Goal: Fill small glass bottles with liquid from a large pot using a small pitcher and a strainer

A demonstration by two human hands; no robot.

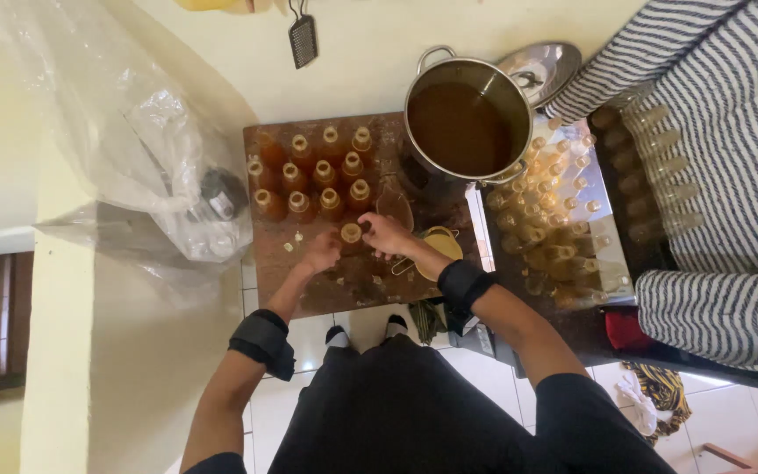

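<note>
A small bottle of amber liquid (351, 233) stands on the brown wooden board (282, 263), in front of several rows of filled bottles (313, 171). My left hand (322, 253) closes around its left side. My right hand (388, 233) grips its right side and top. A yellow funnel or strainer (442, 246) lies just right of my right wrist. A few small caps (292, 243) lie loose on the board to the left of my left hand.
A large steel pot of brown liquid (467, 123) stands at the back right, its lid (541, 68) behind it. A clear bag of empty bottles (554, 211) lies to the right. A person in striped sleeves (721, 175) stands at right. A plastic bag (151, 149) is at left.
</note>
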